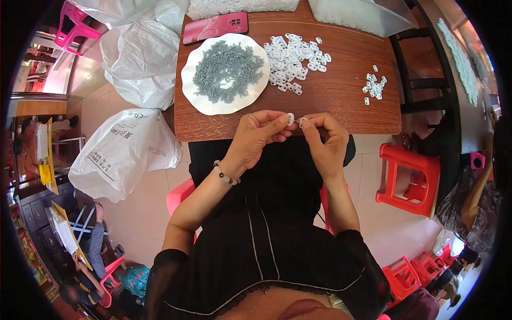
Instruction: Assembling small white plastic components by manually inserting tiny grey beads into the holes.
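The left hand point(260, 129) pinches a small white ring point(290, 119) between thumb and fingertips, closed on it at the near edge of the desk point(341, 96); the right hand point(323, 134) sits just beside it, fingers curled shut on a thin pin point(302, 119) whose tip meets the ring; how far the pin sits in the ring is too small to tell; the two hands almost touch, both held over the desk's near edge and above the person's black-clad lap; a beaded bracelet point(226, 174) circles the left wrist.

Beyond the left hand, on the desk, lies a white plate point(198, 93) with a wavy rim, heaped with grey pins point(228, 70); beyond and between the hands spreads a loose pile of white rings point(294, 58), just beside the plate; beyond the right hand and well apart from the pile lies a smaller cluster of rings point(374, 85); far beyond the left hand, past the plate, a pink phone point(215, 27) lies face down.

Left of the left hand, off the desk, white plastic bags point(125, 149) sit on the floor; right of the right hand stands a red stool point(409, 178); a pink stool point(178, 196) shows under the left forearm; other people sit at the lower left and at the right rim.
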